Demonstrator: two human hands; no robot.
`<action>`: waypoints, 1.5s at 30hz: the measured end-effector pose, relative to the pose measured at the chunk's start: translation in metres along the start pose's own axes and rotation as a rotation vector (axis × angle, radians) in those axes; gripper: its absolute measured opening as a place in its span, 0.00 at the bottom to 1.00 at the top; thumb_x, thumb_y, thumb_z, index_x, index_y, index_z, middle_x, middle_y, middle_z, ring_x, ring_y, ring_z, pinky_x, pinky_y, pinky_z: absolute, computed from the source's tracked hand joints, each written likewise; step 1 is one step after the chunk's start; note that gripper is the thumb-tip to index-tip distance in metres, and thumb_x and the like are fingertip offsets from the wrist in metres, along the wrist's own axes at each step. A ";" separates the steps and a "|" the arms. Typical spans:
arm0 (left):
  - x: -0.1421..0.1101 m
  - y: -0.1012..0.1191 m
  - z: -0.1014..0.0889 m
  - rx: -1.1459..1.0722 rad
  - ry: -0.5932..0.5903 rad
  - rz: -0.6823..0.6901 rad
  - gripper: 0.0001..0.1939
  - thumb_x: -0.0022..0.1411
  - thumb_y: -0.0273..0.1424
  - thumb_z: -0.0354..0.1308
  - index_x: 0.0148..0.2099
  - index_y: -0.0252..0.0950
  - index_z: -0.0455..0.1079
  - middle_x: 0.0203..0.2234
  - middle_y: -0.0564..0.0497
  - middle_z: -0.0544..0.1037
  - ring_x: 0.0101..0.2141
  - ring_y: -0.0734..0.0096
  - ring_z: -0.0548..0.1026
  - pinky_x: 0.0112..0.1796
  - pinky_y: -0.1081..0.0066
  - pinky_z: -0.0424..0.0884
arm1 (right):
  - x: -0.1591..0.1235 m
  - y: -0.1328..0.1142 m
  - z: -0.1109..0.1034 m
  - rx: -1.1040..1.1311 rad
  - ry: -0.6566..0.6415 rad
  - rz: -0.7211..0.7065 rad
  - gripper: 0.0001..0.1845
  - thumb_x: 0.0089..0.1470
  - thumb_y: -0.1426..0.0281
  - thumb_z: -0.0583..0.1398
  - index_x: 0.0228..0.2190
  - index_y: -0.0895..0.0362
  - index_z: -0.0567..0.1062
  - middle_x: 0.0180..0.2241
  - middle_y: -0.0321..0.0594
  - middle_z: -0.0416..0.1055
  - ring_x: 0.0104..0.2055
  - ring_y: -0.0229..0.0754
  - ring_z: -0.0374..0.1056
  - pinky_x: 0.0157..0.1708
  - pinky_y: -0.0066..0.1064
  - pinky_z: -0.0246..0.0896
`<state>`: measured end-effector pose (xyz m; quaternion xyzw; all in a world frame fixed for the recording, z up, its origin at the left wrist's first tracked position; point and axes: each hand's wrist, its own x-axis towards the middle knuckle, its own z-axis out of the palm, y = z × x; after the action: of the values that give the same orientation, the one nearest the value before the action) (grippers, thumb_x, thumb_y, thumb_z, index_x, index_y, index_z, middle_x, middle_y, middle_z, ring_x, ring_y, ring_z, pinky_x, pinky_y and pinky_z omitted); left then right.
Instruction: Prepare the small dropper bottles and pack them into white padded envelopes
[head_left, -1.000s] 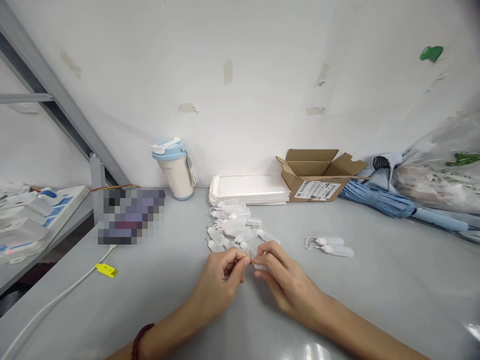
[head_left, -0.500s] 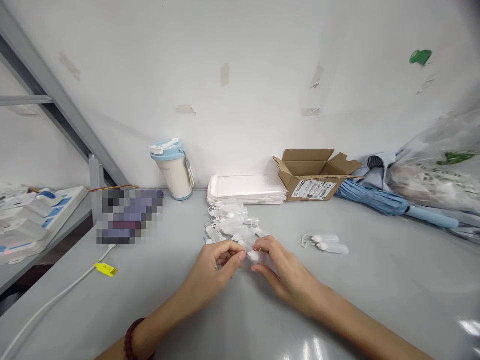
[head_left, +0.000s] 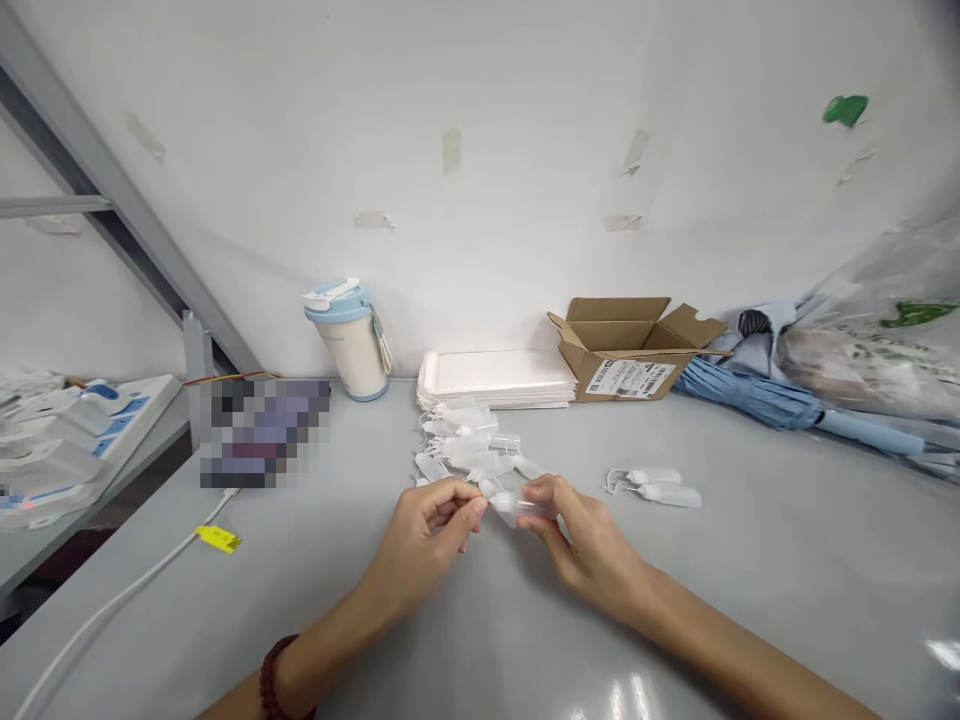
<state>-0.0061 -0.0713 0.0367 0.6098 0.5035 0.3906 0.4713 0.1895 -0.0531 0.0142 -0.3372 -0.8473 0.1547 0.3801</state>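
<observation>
A small translucent dropper bottle [head_left: 507, 504] lies crosswise between my two hands, its nozzle pointing left. My right hand [head_left: 581, 525] grips the body with thumb and fingers. At the nozzle end, the thumb and forefinger of my left hand [head_left: 435, 528] are pinched together on the tip; the fingertips hide its very end. Just beyond the hands is a loose pile of similar dropper bottles [head_left: 469, 440], some with thin white cap straps. Two more dropper bottles [head_left: 670, 495] lie side by side to the right, straps toward the left.
Behind the pile stand a stack of white padded envelopes [head_left: 502, 373] and an open cardboard box [head_left: 630, 375]. A folded blue umbrella [head_left: 757, 395] and a plastic bag [head_left: 862, 350] lie right. Left are a tumbler [head_left: 351, 345], a pixelated object [head_left: 262, 435] and a white cable [head_left: 120, 595].
My right hand has slid slightly right along the bottle, so more of its shoulder and body shows. The left hand's pinch is nearly unchanged. The view has shifted a little.
</observation>
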 end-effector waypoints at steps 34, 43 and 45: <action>0.005 0.005 -0.005 -0.067 0.123 -0.117 0.14 0.57 0.38 0.53 0.40 0.33 0.71 0.24 0.52 0.71 0.20 0.77 0.62 0.23 0.74 0.59 | 0.019 0.040 0.003 -0.198 -0.007 0.218 0.11 0.59 0.71 0.49 0.45 0.57 0.64 0.43 0.48 0.69 0.47 0.48 0.65 0.43 0.45 0.65; 0.004 0.004 -0.006 -0.064 0.123 -0.115 0.13 0.58 0.37 0.53 0.40 0.33 0.70 0.24 0.52 0.71 0.21 0.77 0.62 0.23 0.74 0.58 | 0.022 0.058 -0.046 -0.362 -0.061 0.172 0.12 0.56 0.76 0.48 0.40 0.56 0.67 0.44 0.48 0.69 0.48 0.50 0.65 0.43 0.45 0.62; 0.004 0.003 -0.007 -0.068 0.126 -0.116 0.13 0.58 0.37 0.53 0.39 0.33 0.70 0.25 0.52 0.71 0.21 0.77 0.62 0.23 0.74 0.58 | 0.020 0.066 -0.070 -0.409 -0.142 0.250 0.11 0.54 0.76 0.50 0.37 0.56 0.69 0.39 0.46 0.72 0.44 0.49 0.67 0.40 0.42 0.63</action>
<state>-0.0113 -0.0662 0.0419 0.5376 0.5531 0.4170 0.4808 0.2619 0.0085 0.0368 -0.4975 -0.8373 0.0493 0.2214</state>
